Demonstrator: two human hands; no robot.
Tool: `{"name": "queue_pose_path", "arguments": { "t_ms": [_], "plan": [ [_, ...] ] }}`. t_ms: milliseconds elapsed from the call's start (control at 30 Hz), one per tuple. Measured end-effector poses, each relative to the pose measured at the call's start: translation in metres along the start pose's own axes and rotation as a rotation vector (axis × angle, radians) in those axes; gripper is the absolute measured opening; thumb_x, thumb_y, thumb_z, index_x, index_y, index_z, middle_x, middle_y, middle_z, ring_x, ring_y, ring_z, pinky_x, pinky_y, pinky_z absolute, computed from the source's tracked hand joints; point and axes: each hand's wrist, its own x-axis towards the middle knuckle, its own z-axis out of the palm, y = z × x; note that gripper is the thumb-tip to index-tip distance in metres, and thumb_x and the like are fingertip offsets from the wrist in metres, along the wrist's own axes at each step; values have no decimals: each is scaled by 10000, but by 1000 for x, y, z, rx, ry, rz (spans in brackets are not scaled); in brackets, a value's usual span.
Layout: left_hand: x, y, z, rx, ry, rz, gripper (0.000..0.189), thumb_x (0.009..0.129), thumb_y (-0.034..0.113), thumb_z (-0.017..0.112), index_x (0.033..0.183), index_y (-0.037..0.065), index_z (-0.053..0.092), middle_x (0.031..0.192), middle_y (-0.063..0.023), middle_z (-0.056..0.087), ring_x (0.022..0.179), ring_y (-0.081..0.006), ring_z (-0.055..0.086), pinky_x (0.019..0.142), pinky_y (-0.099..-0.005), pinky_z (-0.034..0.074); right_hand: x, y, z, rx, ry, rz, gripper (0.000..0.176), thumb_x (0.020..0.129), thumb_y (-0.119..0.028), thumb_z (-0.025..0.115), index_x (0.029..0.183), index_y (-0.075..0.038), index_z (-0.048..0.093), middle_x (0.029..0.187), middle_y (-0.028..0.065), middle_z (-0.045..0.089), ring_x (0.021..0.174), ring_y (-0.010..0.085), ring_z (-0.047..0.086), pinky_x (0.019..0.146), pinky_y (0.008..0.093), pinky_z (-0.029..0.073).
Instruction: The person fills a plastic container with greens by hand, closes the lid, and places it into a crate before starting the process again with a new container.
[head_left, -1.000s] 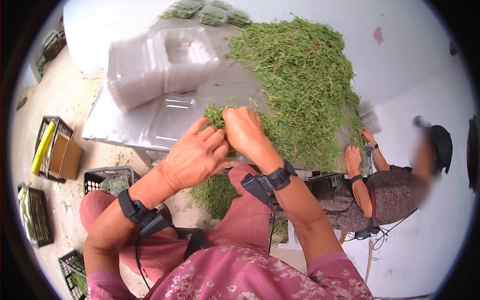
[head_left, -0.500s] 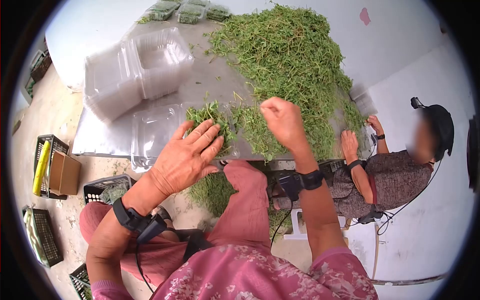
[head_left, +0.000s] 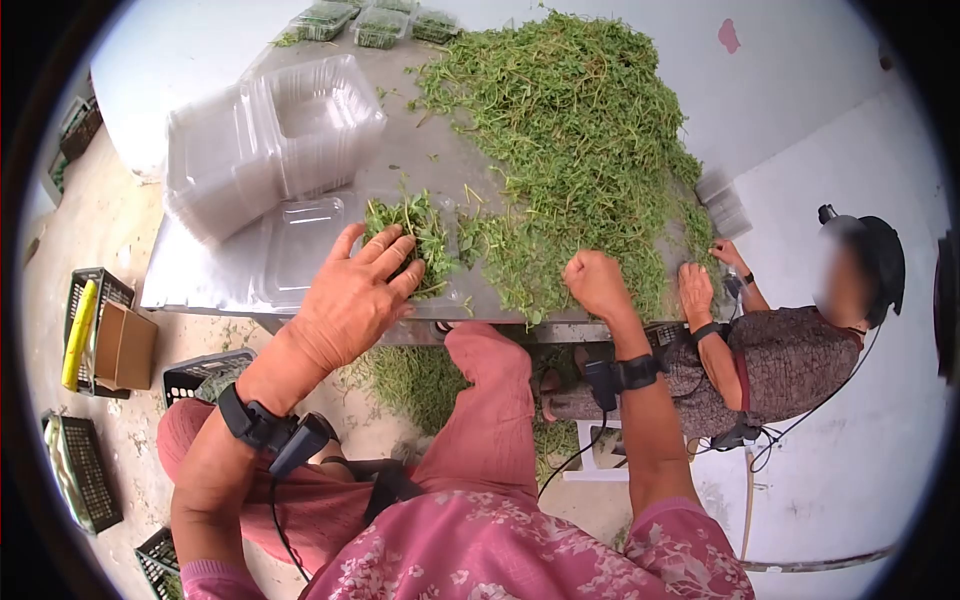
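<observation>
My left hand (head_left: pixel 355 295) has its fingers spread and rests on the greens (head_left: pixel 415 225) that fill one half of a clear plastic container. The container's bare half, the lid (head_left: pixel 305 235), lies open to the left. Over the near edge of the large green pile (head_left: pixel 570 120), my right hand (head_left: pixel 600 287) is closed, fingers curled inward; whatever it may hold is hidden. Loose greens lie between the two hands.
Stacked clear containers (head_left: pixel 215 155) stand on the metal table (head_left: pixel 400 150), with filled boxes (head_left: pixel 380 28) behind. At right, a person (head_left: pixel 790 350) has both hands by the pile. Crates (head_left: pixel 85 470) and more greens (head_left: pixel 410 385) are on the floor.
My right hand has moved right and down, toward the near side of the pile. My left hand has shifted slightly left, still over the greens in the container.
</observation>
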Motion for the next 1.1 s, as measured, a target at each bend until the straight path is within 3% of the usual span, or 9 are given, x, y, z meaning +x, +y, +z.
{"name": "queue_pose_path", "arguments": {
  "t_ms": [233,367,467,567,667,800,900,1000,1100],
  "plan": [
    [2,2,-1,16,-8,11,462,811,230,729,1225,63,607,1376,-153,536,1324,-310,472,1127,-524,310,31,-22,-39,267,35,95,84,891,-82,635,840,-18,619,655,17,625,540,93,611,495,278,456],
    [2,2,1,25,18,20,446,815,219,720,1217,59,610,1374,-161,539,1318,-313,480,1119,-528,318,57,-10,-25,160,16,-35,117,888,-92,644,814,-4,617,666,48,633,557,125,611,524,298,468],
    [0,1,3,65,30,32,429,819,209,711,1210,61,614,1368,-164,545,1310,-313,490,1110,-530,330,72,-6,-9,95,66,-37,168,858,-135,688,798,8,624,682,161,643,669,289,649,639,392,512],
    [-1,1,2,94,34,44,409,826,197,697,1204,65,617,1356,-166,556,1300,-313,503,1099,-528,348,83,-5,7,18,-3,158,223,834,-189,739,776,-3,631,687,109,651,662,209,638,631,363,506],
    [-1,1,3,102,43,48,396,828,186,686,1199,66,619,1345,-167,565,1290,-313,514,1089,-524,362,91,-4,18,-198,-93,137,247,812,-220,768,770,-13,641,709,117,667,659,215,643,651,361,515],
    [-1,0,3,90,53,54,396,819,170,679,1195,61,618,1335,-168,569,1286,-314,517,1088,-521,366,90,4,25,-6,-46,70,246,803,-214,780,776,-10,645,691,109,654,627,204,616,627,364,506],
    [-1,1,2,82,54,51,379,857,160,556,1208,42,641,1324,-158,575,1296,-296,505,1112,-509,339,91,-1,11,123,-49,67,198,832,-164,758,774,-12,645,652,54,622,572,153,570,561,335,474],
    [-1,1,3,78,63,49,403,807,156,670,1194,53,620,1327,-166,572,1287,-316,515,1088,-520,366,91,-12,-10,357,-85,97,127,886,-82,693,778,-33,646,644,-28,574,534,68,510,496,268,415],
    [-1,1,3,82,56,50,401,811,160,665,1196,52,626,1325,-167,574,1288,-315,515,1087,-519,367,92,-13,-20,400,-115,135,110,873,-83,702,791,-32,648,649,-19,583,543,73,521,501,274,426]
  ]
}}
